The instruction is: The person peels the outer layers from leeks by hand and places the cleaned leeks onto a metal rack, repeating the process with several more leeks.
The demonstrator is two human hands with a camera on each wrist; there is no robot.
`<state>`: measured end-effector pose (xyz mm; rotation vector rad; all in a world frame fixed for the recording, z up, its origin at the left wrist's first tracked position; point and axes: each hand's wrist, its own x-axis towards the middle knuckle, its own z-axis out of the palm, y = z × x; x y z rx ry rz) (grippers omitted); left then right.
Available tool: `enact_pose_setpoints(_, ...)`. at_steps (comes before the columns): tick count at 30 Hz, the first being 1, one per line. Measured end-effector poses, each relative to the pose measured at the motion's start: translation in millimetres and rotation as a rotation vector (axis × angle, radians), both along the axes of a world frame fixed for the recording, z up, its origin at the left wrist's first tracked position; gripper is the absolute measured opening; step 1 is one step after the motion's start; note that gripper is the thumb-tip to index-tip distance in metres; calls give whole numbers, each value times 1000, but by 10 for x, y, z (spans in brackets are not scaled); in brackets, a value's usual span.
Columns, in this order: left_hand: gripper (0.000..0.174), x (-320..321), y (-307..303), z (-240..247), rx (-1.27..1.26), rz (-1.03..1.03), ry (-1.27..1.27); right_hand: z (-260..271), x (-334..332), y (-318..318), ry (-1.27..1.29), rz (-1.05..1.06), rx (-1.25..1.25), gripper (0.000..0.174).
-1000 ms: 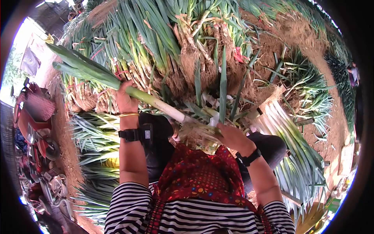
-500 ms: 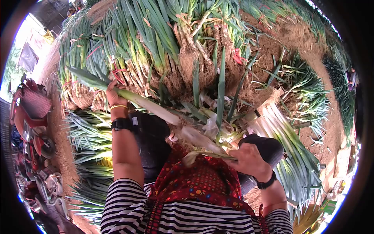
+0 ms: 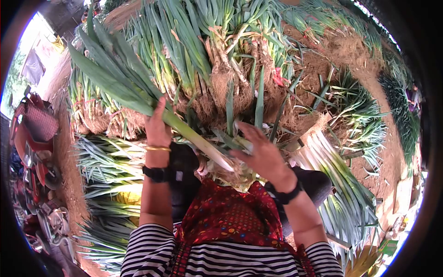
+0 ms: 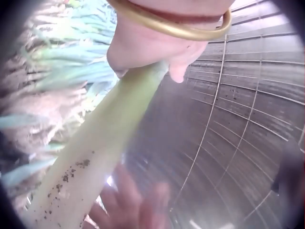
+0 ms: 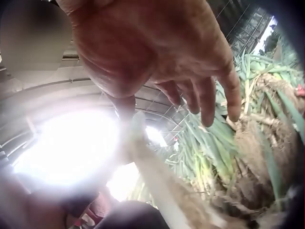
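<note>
My left hand [image 3: 158, 128] grips a leek [image 3: 196, 137] around its pale green stalk. Broad green leaves fan out to the upper left past the fist, and the white root end slants down toward my lap. In the left wrist view, dark specks of soil dot the stalk [image 4: 90, 152] below the fingers. My right hand [image 3: 265, 154] is just right of the root end, fingers extended and holding nothing. The right wrist view shows that palm [image 5: 143, 52] with its fingers apart, while the whitish leek stalk [image 5: 159, 176] passes beneath, partly blurred.
Bundles of leeks [image 3: 184, 55] with brown roots stand in front. A row of trimmed leeks [image 3: 339, 166] lies at the right, another stack [image 3: 110, 161] at the left. Loose leaves and scraps surround my knees. A red motorbike [image 3: 34, 124] is at far left.
My right hand first pulled a whitish outer strip from the leek down to the right. Now the strip is gone from it, and it is back near the root end with fingers extended.
</note>
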<state>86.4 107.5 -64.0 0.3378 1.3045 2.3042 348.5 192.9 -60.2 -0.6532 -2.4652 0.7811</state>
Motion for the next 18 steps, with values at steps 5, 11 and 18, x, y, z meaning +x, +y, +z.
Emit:
enact_pose_setpoints(5, 46, 521, 115, -67, 236, -345, -109, -63, -675, -171, 172, 85, -450, 60)
enact_pose_setpoints(11, 44, 775, 113, -161, 115, -341, -96, 94, -751, -112, 186, -33, -573, 39)
enact_pose_setpoints(18, 45, 802, 66, -121, 247, -505, -106, -157, -745, -101, 480, -66, -833, 31)
